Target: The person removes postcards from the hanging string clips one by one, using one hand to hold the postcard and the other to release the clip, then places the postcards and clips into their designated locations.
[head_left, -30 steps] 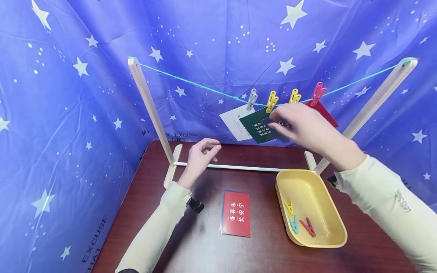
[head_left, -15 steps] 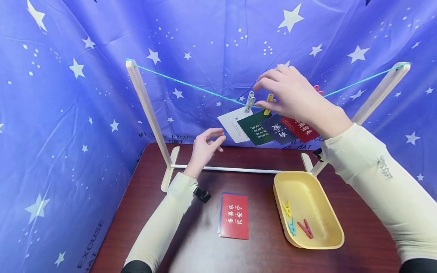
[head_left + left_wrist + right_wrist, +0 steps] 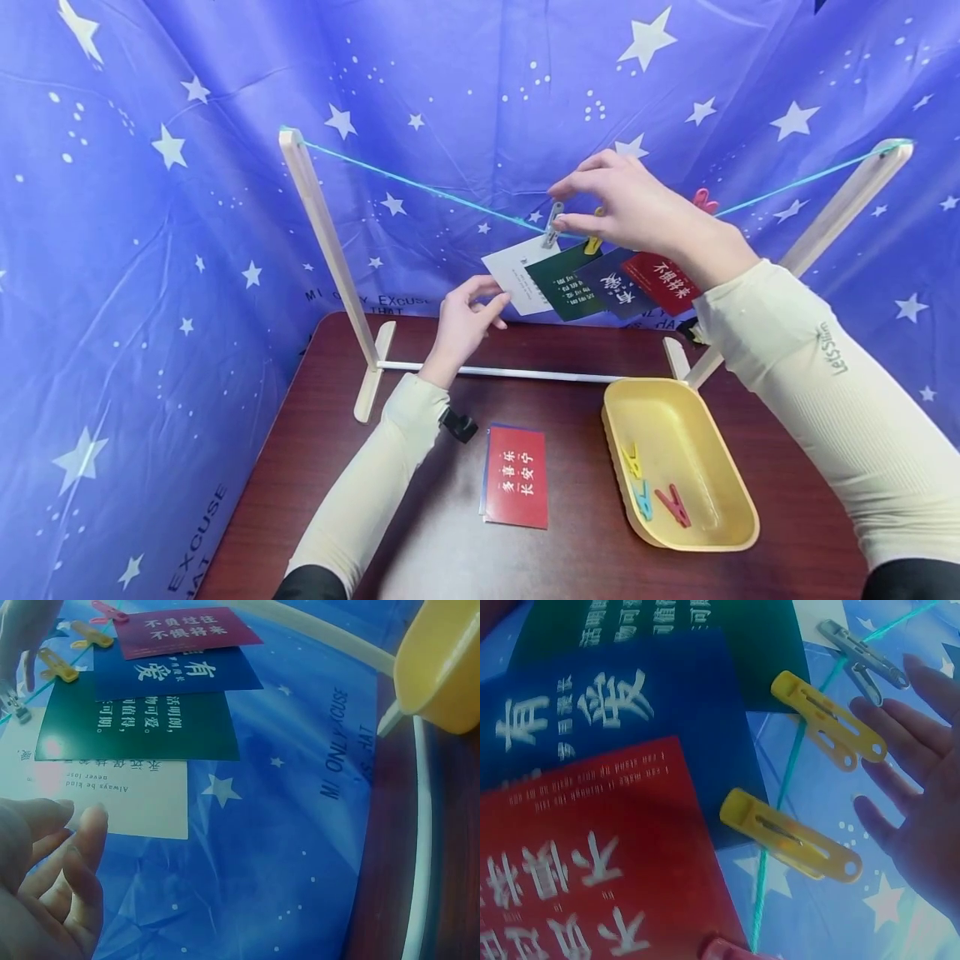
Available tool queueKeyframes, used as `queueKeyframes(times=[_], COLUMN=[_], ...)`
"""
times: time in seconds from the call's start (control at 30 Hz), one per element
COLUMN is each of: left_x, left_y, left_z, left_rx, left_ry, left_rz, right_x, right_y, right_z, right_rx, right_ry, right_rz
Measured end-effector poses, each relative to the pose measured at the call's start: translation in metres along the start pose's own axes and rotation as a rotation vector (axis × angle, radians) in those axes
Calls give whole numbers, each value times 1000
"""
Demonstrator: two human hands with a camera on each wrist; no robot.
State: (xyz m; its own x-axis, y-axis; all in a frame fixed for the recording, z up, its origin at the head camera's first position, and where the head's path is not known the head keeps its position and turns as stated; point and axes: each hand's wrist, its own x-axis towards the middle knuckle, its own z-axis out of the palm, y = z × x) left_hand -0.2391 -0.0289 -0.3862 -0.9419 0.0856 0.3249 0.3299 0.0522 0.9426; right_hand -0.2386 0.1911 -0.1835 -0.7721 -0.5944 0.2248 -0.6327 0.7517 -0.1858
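My right hand [image 3: 637, 200] is at the teal line, its thumb and index fingertips on either side of a grey clothespin [image 3: 862, 660], whose handles stand apart. That clothespin holds a white card [image 3: 146, 814] on the line. Just below, my left hand [image 3: 463, 325] has thumb and index finger slightly parted, overlapping the white card's lower left edge. Right of the white card hang a green card [image 3: 139, 724], a dark blue card [image 3: 615, 712] and a red card [image 3: 592, 855]. Yellow clothespins [image 3: 791, 836] and a pink clothespin [image 3: 703, 200] clip along the line, partly behind my right hand.
A wooden frame [image 3: 322, 242] carries the teal line [image 3: 427, 190], with a white bar [image 3: 540, 375] low between its feet. Stacked cards [image 3: 516, 479] lie on the dark red table [image 3: 300, 492]. A yellow basket [image 3: 720, 450] holds yellow, blue and red clothespins. A starry blue curtain hangs behind.
My right hand has moved left along the line, from the yellow clothespins to the grey one, uncovering the blue and red cards. My left hand has risen rightward to the white card.
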Motion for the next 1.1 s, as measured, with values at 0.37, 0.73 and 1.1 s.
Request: queueKeyframes(times=[0.37, 0.73, 1.1], left_x=[-3, -6, -4], left_y=[0, -5, -7], left_z=[1, 0, -2], left_rx=[-39, -7, 5], left_ry=[3, 5, 34], left_rz=[20, 110, 126], right_x=[-3, -1, 0], right_y=[6, 9, 13], right_z=[2, 5, 14], right_rx=[165, 191, 164], right_ry=[-21, -33, 86], right_rz=[97, 123, -46])
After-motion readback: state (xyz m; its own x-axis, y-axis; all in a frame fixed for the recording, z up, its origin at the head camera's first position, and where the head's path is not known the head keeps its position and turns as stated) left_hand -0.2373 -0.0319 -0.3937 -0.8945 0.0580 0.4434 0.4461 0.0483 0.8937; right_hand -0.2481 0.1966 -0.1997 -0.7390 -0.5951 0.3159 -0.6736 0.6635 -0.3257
